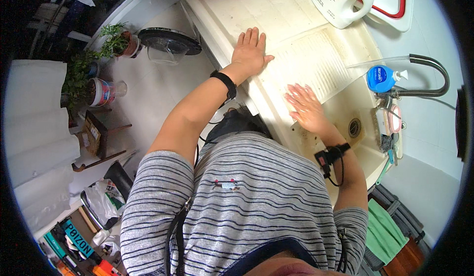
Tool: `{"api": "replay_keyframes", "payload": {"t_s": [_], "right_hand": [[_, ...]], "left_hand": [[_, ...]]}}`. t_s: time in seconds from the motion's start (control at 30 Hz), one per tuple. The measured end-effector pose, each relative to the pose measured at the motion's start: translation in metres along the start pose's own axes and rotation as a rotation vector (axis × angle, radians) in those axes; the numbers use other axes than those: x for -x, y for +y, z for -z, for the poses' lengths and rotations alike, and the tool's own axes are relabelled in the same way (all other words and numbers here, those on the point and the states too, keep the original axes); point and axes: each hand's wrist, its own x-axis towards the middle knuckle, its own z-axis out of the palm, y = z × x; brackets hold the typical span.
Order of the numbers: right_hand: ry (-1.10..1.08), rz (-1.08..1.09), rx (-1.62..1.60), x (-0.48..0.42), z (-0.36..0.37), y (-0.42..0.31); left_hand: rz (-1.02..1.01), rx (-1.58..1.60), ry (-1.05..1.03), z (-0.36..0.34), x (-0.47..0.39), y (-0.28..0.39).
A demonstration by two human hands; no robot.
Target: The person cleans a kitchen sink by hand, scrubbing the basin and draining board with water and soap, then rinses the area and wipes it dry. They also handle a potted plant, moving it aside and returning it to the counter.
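My left hand (251, 54) lies palm down on the cream counter (292, 5) of a laundry sink, fingers slightly apart and holding nothing. To its right is my right hand (305, 107), wet and shiny, with its fingers spread and nothing in it. It is beside the ribbed washboard (314, 63), over the sink's near edge; I cannot tell whether it touches the surface. A clear stream of water (377, 61) runs from the curved faucet (440, 72) towards the washboard. The sink basin (335, 109) has a round drain (354, 127).
Along the right rim stand a blue pump bottle (379, 79), a soap dish (395, 118) and brushes. A white detergent jug (342, 2) is at the back beside a red-trimmed white tub (401, 5). Potted plants (114, 42) and a wooden stool (98, 135) are on the left floor.
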Motion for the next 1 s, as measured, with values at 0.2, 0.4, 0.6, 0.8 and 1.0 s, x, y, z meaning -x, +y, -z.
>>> {"api": "replay_keyframes", "payload": {"t_s": [0.2,0.4,0.6,0.8,1.0], "right_hand": [[0.417,-0.785,-0.565,0.079,-0.034,0.108],[1.246,-0.722,-2.015,-0.005,0.076,0.154],[1.39,-0.536,-2.077,-0.038,0.101,0.217],[0.844,-0.45,-1.728,-0.095,0.038,0.21],[0.361,-0.693,-0.704,-0.11,-0.005,0.146]], "left_hand": [[-0.31,0.05,-0.247,0.004,0.032,0.103],[-0.777,0.543,-0.568,0.012,0.035,0.151],[-0.305,0.424,-0.003,0.023,-0.035,0.04],[0.346,0.032,0.011,0.014,-0.08,-0.04],[-0.329,0.056,-0.398,0.015,-0.082,0.072]]}}
